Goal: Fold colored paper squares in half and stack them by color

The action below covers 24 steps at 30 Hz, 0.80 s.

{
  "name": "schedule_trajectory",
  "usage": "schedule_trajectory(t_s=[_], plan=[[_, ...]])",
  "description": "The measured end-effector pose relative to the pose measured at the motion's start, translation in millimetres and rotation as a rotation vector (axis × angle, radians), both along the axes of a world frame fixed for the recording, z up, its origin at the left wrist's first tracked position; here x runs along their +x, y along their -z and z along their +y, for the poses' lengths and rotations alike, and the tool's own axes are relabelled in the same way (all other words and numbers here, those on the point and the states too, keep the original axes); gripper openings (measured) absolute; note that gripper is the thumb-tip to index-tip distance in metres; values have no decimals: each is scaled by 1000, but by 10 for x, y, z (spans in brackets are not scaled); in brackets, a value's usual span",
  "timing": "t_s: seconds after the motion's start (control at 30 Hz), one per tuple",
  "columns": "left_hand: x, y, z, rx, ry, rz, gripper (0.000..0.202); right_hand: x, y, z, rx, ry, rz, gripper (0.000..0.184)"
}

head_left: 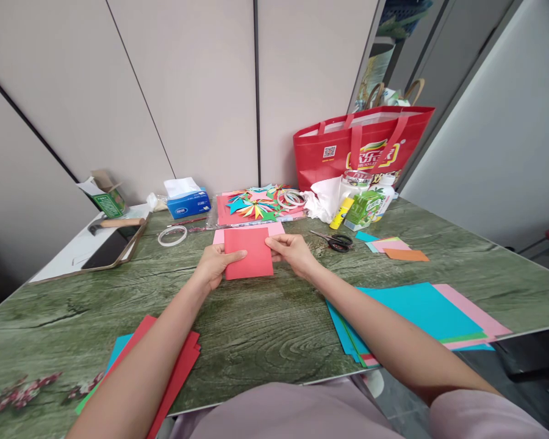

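Note:
A red sheet of paper (251,256), roughly square, is held up between both hands above the middle of the table. My left hand (214,263) grips its left side, thumb on the front face and the other fingers behind. At the upper right edge, my right hand (293,251) pinches it between thumb and fingers. Behind the red sheet a pink sheet (277,228) shows in part. Close to my right hand lie black-handled scissors (338,242). Under my left forearm is a stack of red sheets (180,366), with blue and green ones peeking out.
Blue and pink sheets (407,308) lie at the right front, small paper strips (405,247) behind them. At the back stand a blue tissue box (187,204), folded paper stars (256,207), a yellow glue stick (341,213) and a red bag (324,171). A tape roll (172,244) and a phone (114,246) are leftward.

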State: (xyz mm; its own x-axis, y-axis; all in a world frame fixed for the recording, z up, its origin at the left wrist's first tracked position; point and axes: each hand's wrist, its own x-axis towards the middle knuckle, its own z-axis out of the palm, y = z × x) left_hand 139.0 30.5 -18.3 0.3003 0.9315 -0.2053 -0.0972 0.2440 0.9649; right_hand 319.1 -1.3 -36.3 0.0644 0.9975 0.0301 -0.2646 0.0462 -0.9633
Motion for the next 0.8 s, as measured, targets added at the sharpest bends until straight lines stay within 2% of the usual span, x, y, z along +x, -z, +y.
schedule_trajectory(t_s=[0.1, 0.17, 0.43, 0.8], plan=[[-13, -26, 13, 15, -56, -18, 45, 11, -8, -20, -54, -112, -39, 35], [-16, -47, 13, 11, -83, -23, 45, 15, -6, -27, -85, -137, -79, 35], [-9, -59, 10, -5, -90, -34, 44, 4, -15, -30, -106, -100, -74, 33], [-19, -48, 14, 8, -70, -23, 47, 2, 4, -30, -84, -130, -75, 36]])
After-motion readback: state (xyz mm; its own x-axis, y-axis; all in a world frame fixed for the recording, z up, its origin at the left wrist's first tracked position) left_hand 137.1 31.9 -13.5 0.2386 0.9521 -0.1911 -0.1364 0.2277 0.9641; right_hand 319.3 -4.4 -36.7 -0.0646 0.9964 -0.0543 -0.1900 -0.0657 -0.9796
